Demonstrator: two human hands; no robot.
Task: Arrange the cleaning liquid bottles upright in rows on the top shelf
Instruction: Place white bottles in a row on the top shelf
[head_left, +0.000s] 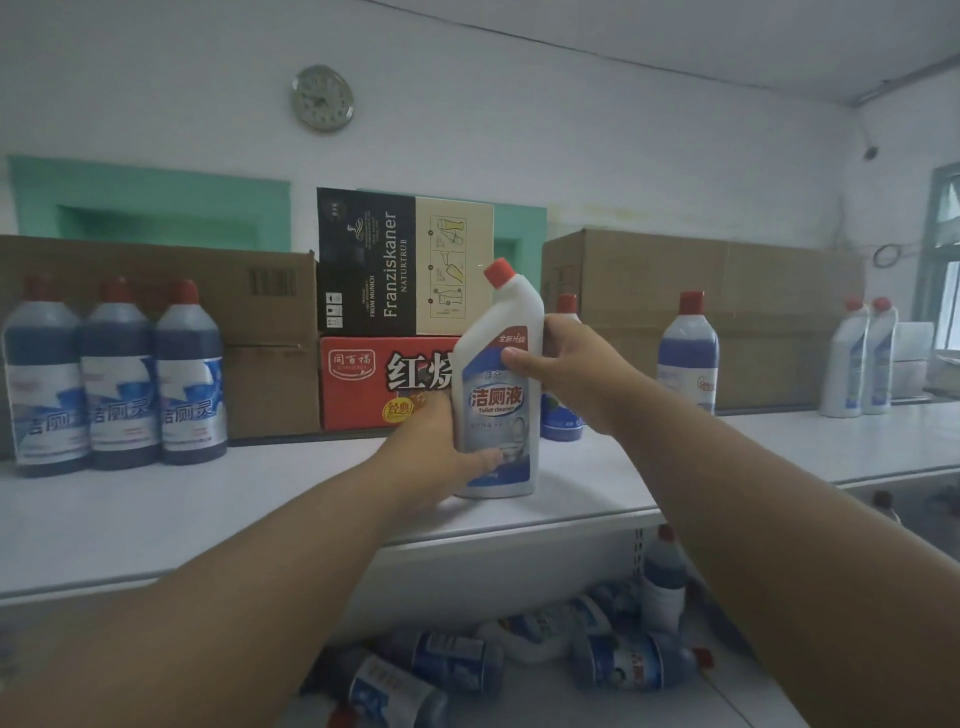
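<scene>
- I am watching both hands holding one white toilet cleaner bottle with a red angled cap, standing upright on the top shelf, near its front edge and about mid-width.
- The left hand is gripping the bottle's lower part from the left, thumb lying across the label near the base.
- The right hand is gripping the upper body from the right, thumb pressing on the front label, fingers wrapping behind.
- At the far left, three dark blue bottles with red caps are standing upright in a row, touching side by side, in front of a brown carton.
- Just behind the held bottle, a blue bottle is showing partly past the right hand; I cannot tell whether it is touching anything.
- Further right, a lone blue bottle is standing upright, well apart from the others.
- At the far right, two white bottles are standing upright just beside each other.
- Behind the centre, a black Franziskaner box is sitting on a red carton; a wall clock is hanging above.
- On the lower shelf, several blue bottles are lying on their sides in a loose heap, with one bottle upright.
</scene>
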